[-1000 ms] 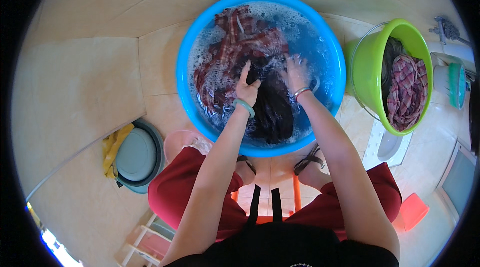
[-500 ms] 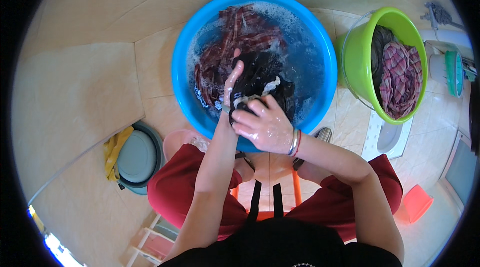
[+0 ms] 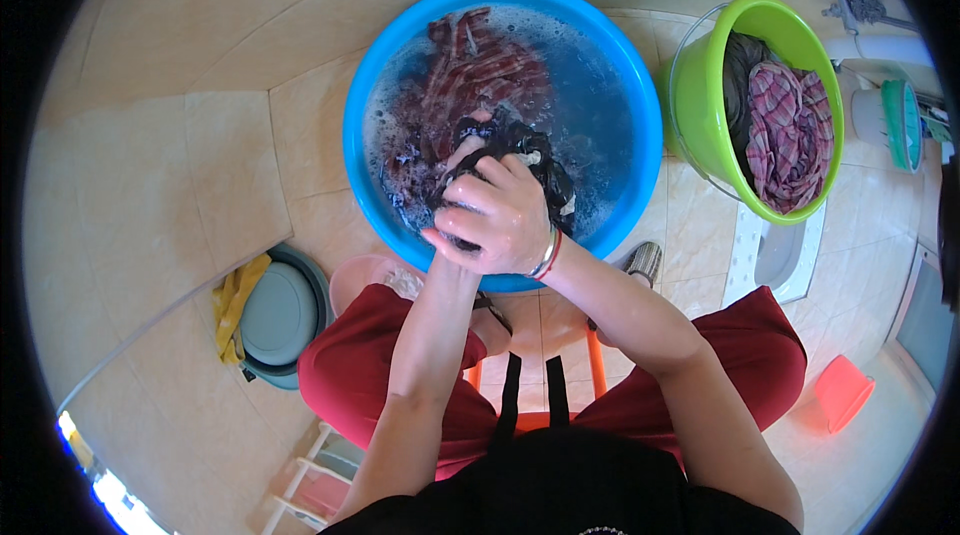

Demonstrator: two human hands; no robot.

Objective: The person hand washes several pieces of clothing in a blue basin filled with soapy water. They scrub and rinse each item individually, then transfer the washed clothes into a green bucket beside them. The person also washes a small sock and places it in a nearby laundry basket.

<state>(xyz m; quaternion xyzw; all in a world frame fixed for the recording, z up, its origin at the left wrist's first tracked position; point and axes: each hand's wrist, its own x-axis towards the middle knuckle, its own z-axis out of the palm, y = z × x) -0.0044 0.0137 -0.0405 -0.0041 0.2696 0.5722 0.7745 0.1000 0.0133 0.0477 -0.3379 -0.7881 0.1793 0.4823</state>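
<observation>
A wet black garment (image 3: 545,175) is bunched between my two hands over the near part of a blue basin (image 3: 652,135). My right hand (image 3: 500,210) curls over the cloth from above, its fingers closed on it close to my left wrist. Beneath it, my left hand (image 3: 466,150) holds the same cloth; the right hand and dark folds hide most of it. Beyond them, a dark red striped cloth (image 3: 490,75) lies partly under the soapy water (image 3: 600,105). A small pale patch shows on the black garment.
On the right stands a green bucket (image 3: 690,95) holding a pink plaid cloth (image 3: 790,135) and a dark one. A squat toilet (image 3: 775,255) lies behind it. Grey-green basins (image 3: 275,315) with a yellow cloth (image 3: 236,305), a pink basin (image 3: 350,280) and a coral container (image 3: 843,393) sit around.
My right hand has moved up and left over my left hand, now covering more of it. The black garment is bunched tighter. The view has shifted slightly.
</observation>
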